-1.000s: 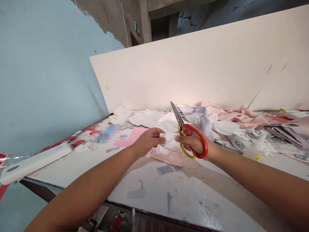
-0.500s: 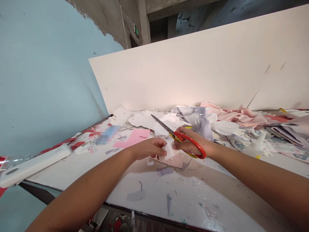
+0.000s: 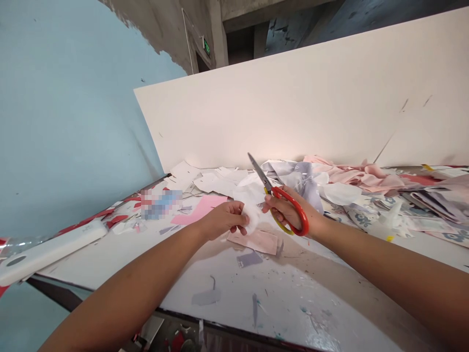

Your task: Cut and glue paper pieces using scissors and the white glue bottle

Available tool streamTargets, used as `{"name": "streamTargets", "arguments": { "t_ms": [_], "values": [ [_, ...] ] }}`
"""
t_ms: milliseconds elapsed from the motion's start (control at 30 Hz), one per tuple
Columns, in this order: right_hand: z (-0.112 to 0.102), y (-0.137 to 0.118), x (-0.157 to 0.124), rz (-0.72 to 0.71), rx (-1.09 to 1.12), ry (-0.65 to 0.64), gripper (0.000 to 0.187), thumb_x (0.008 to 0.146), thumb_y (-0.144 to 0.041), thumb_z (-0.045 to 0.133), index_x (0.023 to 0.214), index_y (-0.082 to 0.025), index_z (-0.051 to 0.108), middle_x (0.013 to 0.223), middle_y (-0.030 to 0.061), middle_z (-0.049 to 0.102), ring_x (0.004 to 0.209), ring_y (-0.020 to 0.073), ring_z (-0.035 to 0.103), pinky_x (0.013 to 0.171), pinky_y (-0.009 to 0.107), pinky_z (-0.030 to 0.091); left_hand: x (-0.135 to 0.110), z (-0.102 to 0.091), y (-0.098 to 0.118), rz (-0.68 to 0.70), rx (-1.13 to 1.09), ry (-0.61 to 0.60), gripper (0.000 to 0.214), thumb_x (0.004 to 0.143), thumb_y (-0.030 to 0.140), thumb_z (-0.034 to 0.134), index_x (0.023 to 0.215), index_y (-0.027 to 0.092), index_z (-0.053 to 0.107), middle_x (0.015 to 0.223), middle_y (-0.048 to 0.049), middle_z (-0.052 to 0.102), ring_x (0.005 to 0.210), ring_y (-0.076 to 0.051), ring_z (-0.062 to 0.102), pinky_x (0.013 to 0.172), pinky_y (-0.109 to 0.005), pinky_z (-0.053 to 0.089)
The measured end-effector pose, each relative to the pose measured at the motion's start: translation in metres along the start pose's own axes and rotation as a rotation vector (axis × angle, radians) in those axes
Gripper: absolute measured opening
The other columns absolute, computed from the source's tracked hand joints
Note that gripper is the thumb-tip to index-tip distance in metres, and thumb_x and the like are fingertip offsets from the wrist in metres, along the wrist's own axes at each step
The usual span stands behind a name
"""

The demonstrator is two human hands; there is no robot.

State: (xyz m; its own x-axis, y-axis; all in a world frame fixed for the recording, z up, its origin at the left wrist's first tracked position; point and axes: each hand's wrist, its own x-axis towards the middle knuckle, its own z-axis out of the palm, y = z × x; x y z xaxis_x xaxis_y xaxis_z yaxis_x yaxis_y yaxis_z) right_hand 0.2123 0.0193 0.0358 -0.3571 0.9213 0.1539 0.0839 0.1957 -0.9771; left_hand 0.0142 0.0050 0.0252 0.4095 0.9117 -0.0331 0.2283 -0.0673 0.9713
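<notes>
Between the fingers of my left hand [image 3: 227, 220] is a thin white scrap [image 3: 252, 217], translucent and crumpled; whether it is paper or fabric I cannot tell. My right hand [image 3: 287, 208] is closed around a pair of scissors [image 3: 298, 215] with red and yellow handles. Their blades point up and to the left, look shut together, and stand apart from the scrap. Just below the hands a pale pink piece [image 3: 256, 242] lies flat on the white table [image 3: 227, 313]. A small grey-lilac scrap [image 3: 249, 259] rests in front of it.
White paper sheets [image 3: 212, 182] and a pink sheet [image 3: 200, 209] lie behind my left hand. Heaped grey-lilac cloth [image 3: 308, 188] and pink cloth [image 3: 351, 176] spread to the right. A long white device [image 3: 54, 249] sits at the left edge. A white board [image 3: 293, 107] stands behind.
The scissors have tilted more upright, their tips shifting right and up. The white scrap, formerly flatter near both hands, is now bunched up at my left fingers.
</notes>
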Motion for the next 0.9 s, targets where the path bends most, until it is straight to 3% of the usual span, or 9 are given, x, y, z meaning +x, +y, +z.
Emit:
{"name": "streamTargets", "arguments": {
  "t_ms": [167, 233, 367, 467, 567, 700, 800, 900],
  "values": [
    [0.002, 0.004, 0.001, -0.031, 0.071, -0.001, 0.038, 0.068, -0.045, 0.061, 0.079, -0.022, 0.032, 0.070, 0.0020, 0.062, 0.054, 0.0126, 0.055, 0.051, 0.027, 0.044, 0.002, -0.002, 0.000, 0.033, -0.104, 0.208, 0.024, 0.065, 0.031, 0.063, 0.084, 0.019, 0.053, 0.079, -0.0009, 0.060, 0.066, -0.012, 0.061, 0.054, -0.022, 0.032],
    [0.004, 0.006, -0.002, -0.004, 0.106, -0.049, 0.042, 0.067, -0.042, 0.063, 0.083, -0.024, 0.029, 0.075, 0.0014, 0.063, 0.056, 0.0141, 0.057, 0.049, 0.028, 0.045, 0.002, -0.002, 0.001, 0.046, -0.120, 0.263, 0.028, 0.064, 0.031, 0.063, 0.087, 0.020, 0.052, 0.082, -0.0014, 0.061, 0.068, -0.013, 0.062, 0.055, -0.022, 0.032],
    [0.010, 0.007, -0.009, 0.133, 0.084, -0.148, 0.045, 0.065, -0.033, 0.064, 0.083, -0.027, 0.024, 0.065, -0.0062, 0.057, 0.040, 0.0094, 0.043, 0.035, 0.022, 0.033, 0.004, -0.004, 0.000, 0.099, -0.166, 0.363, 0.030, 0.064, 0.032, 0.063, 0.088, 0.021, 0.050, 0.078, -0.0003, 0.060, 0.066, -0.013, 0.061, 0.052, -0.021, 0.032],
    [0.015, 0.006, -0.013, 0.202, 0.159, -0.159, 0.045, 0.065, -0.027, 0.062, 0.085, -0.029, 0.021, 0.059, -0.0110, 0.046, 0.038, 0.0062, 0.033, 0.036, 0.017, 0.025, 0.007, -0.006, -0.002, 0.122, -0.216, 0.443, 0.027, 0.064, 0.034, 0.063, 0.084, 0.020, 0.049, 0.076, 0.0008, 0.059, 0.064, -0.012, 0.061, 0.050, -0.020, 0.031],
    [0.018, 0.004, -0.015, 0.225, 0.257, -0.165, 0.044, 0.066, -0.028, 0.062, 0.083, -0.030, 0.021, 0.060, -0.0109, 0.038, 0.040, 0.0055, 0.028, 0.037, 0.017, 0.021, 0.008, -0.007, -0.003, 0.138, -0.258, 0.498, 0.026, 0.065, 0.035, 0.061, 0.082, 0.020, 0.049, 0.078, 0.0010, 0.060, 0.061, -0.010, 0.060, 0.048, -0.019, 0.031],
    [0.018, 0.003, -0.018, 0.195, 0.215, -0.149, 0.046, 0.066, -0.041, 0.064, 0.076, -0.026, 0.021, 0.060, -0.0085, 0.031, 0.042, 0.0056, 0.027, 0.039, 0.019, 0.018, 0.008, -0.007, -0.004, 0.179, -0.279, 0.516, 0.029, 0.067, 0.037, 0.059, 0.089, 0.021, 0.048, 0.082, -0.0016, 0.063, 0.061, -0.009, 0.060, 0.048, -0.019, 0.032],
    [0.018, 0.002, -0.021, 0.156, 0.147, -0.137, 0.046, 0.068, -0.056, 0.056, 0.078, -0.026, 0.022, 0.063, -0.0067, 0.034, 0.046, 0.0076, 0.033, 0.039, 0.020, 0.024, 0.007, -0.006, -0.003, 0.183, -0.285, 0.523, 0.030, 0.067, 0.038, 0.059, 0.090, 0.020, 0.048, 0.082, -0.0023, 0.065, 0.060, -0.009, 0.059, 0.047, -0.019, 0.032],
    [0.017, -0.003, -0.022, 0.030, 0.093, -0.098, 0.041, 0.073, -0.058, 0.047, 0.082, -0.026, 0.023, 0.071, -0.0039, 0.044, 0.052, 0.0103, 0.042, 0.045, 0.024, 0.037, 0.007, -0.005, -0.003, 0.183, -0.290, 0.526, 0.031, 0.066, 0.037, 0.060, 0.090, 0.020, 0.049, 0.083, -0.0026, 0.064, 0.058, -0.009, 0.058, 0.046, -0.019, 0.032]
  ]
}}
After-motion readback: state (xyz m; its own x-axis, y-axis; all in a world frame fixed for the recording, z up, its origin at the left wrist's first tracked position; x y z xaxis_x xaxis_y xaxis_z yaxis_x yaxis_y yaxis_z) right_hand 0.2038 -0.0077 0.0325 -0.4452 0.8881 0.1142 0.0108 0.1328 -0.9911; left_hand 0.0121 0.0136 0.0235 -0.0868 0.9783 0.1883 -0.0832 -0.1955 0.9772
